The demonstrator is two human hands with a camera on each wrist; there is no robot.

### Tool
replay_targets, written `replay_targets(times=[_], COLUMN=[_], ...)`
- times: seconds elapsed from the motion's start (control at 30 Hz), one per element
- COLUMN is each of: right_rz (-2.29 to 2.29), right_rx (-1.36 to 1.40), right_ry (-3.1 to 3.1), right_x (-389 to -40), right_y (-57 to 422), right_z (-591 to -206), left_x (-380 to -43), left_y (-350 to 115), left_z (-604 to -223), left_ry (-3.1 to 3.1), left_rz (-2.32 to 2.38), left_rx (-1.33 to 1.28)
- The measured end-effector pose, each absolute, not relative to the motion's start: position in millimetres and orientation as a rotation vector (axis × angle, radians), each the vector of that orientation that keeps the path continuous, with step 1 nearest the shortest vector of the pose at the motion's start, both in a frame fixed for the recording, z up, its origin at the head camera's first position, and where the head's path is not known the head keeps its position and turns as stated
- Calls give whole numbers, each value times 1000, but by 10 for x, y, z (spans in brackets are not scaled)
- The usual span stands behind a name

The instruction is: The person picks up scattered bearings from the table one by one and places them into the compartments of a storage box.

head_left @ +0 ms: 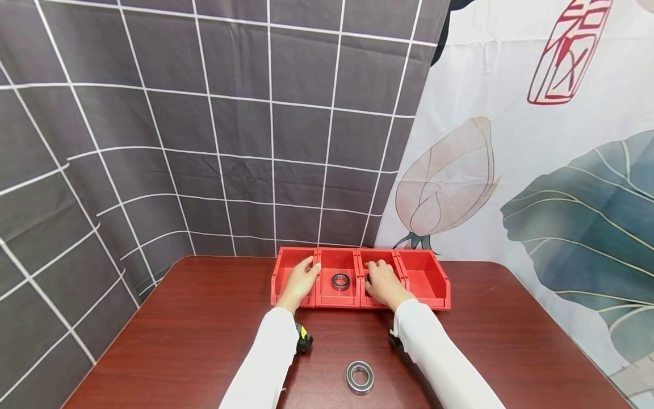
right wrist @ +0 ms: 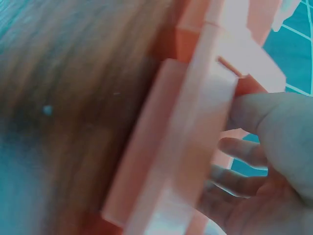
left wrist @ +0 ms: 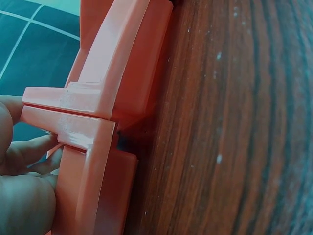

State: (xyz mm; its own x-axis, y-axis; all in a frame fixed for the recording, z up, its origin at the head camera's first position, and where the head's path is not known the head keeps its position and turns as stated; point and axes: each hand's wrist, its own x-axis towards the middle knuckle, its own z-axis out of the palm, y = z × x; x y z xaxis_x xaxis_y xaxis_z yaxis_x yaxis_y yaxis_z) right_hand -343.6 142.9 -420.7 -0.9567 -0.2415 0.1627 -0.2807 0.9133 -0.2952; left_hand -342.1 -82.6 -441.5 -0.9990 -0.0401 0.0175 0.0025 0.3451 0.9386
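Four joined red bins stand in a row at the back of the table. My left hand [head_left: 301, 278] reaches into the leftmost bin [head_left: 283, 278], its thumb near the divider and its fingers [left wrist: 30, 151] behind the front wall. Nothing shows between thumb and fingers. Inside the third bin [head_left: 394, 258] is my right hand [head_left: 384, 284], fingers bent down, beside a dark bearing [head_left: 368, 278] that it partly covers. Cannot tell whether the fingers pinch it. Another bearing [head_left: 340, 281] lies flat in the second bin [head_left: 337, 259].
A larger bearing [head_left: 360, 377] lies on the brown table [head_left: 204, 341] between the forearms. The rightmost bin [head_left: 423, 272] is beside the right hand. A grey checked cloth [head_left: 230, 130] and a white printed cloth [head_left: 460, 85] hang behind the table.
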Motion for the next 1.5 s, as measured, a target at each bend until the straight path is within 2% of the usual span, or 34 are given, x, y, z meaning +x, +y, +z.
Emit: replay_targets(times=[0.57,0.87,1.5], right_rz=[469,360,358], right_rx=[394,510,685], right_ry=[-2960,-2846,-2834], right_x=[-3143,-2914,-2515], right_y=[1490,1574,1838], right_z=[-4008,-3994,-4182], left_x=[-3377,-3368,-3416], left_y=[-824,-830,-817], left_z=[-4384,-4387,-4417], left_ry=[-2546,-2545,-2550], left_rz=[-1761,-1766,-1774], left_rx=[35,45,58])
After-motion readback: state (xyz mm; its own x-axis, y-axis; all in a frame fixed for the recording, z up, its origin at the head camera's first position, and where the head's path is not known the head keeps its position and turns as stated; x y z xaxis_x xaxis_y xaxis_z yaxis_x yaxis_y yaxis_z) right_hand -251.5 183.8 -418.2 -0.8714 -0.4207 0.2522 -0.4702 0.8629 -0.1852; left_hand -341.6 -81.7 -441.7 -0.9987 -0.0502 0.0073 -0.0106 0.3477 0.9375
